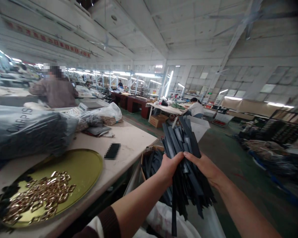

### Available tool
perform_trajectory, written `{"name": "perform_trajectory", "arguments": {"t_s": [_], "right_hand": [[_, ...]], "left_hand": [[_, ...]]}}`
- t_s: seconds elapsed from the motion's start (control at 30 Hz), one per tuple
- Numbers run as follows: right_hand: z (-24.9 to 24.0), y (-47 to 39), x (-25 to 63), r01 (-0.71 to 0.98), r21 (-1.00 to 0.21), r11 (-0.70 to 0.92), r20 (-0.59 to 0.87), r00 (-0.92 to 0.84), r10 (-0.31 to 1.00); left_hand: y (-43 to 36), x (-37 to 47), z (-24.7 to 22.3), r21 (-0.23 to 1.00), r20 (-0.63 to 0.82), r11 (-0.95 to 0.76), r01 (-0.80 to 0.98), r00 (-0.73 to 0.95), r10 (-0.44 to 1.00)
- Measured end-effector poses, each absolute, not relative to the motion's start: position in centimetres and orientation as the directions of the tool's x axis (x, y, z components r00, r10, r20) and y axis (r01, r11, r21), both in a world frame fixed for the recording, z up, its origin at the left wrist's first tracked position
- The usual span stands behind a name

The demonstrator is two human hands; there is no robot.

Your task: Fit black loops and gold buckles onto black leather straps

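A thick bundle of dark strips (182,142) is held up between my two hands, its ends fanning out above and below. My left hand (171,165) is closed round the bundle's left side, thumb across the front. On the right side my right hand (205,167) grips the same bundle, and the two thumb tips nearly meet. Beneath and to the left, a cardboard box (142,165) holds more dark strips (152,162). A white plastic bag (169,218) lies below the bundle. The fingers behind the strips are hidden.
On the table (134,135) at left, a gold tray (89,165) bears many metal buckles (49,191). A dark phone-like object (112,151) and a large plastic-wrapped pack (27,132) lie there too. One person (56,87) sits beyond; another person (196,107) bends at a far table.
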State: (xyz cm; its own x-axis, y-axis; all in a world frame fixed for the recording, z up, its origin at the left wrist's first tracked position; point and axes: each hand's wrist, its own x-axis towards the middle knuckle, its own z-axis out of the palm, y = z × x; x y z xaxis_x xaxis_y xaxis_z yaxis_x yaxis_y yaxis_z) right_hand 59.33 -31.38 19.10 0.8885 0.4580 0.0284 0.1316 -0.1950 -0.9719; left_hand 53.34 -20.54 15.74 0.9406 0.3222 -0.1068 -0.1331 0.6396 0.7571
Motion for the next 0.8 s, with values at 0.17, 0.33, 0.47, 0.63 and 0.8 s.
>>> {"name": "perform_trajectory", "arguments": {"t_s": [0.17, 0.33, 0.47, 0.63, 0.8], "right_hand": [[22.5, -26.2, 53.1, 0.28, -0.938, -0.206, 0.116, 0.811, 0.573], [22.7, -16.9, 44.2, 0.226, -0.952, -0.207, -0.001, 0.673, 0.74], [21.8, -6.9, 33.2, 0.204, -0.968, -0.148, -0.042, 0.447, 0.893], [19.0, 4.1, 16.3, 0.117, -0.992, 0.05, 0.055, 0.035, 0.998], [13.3, 12.5, 1.0, -0.214, -0.975, -0.057, -0.013, -0.201, 0.98]], "left_hand": [[-16.6, 45.5, 18.6, 0.738, 0.025, 0.576, -0.351, 0.868, 0.497], [-9.8, 33.4, 18.9, 0.705, 0.084, 0.426, -0.567, 0.664, 0.743], [-3.1, 21.1, 18.2, 0.745, 0.046, 0.252, -0.617, 0.426, 0.904], [3.9, 3.7, 16.7, 0.804, 0.006, 0.145, -0.577, 0.251, 0.968], [11.2, -12.0, 14.0, 0.896, -0.306, 0.335, -0.291, 0.141, 0.941]]}}
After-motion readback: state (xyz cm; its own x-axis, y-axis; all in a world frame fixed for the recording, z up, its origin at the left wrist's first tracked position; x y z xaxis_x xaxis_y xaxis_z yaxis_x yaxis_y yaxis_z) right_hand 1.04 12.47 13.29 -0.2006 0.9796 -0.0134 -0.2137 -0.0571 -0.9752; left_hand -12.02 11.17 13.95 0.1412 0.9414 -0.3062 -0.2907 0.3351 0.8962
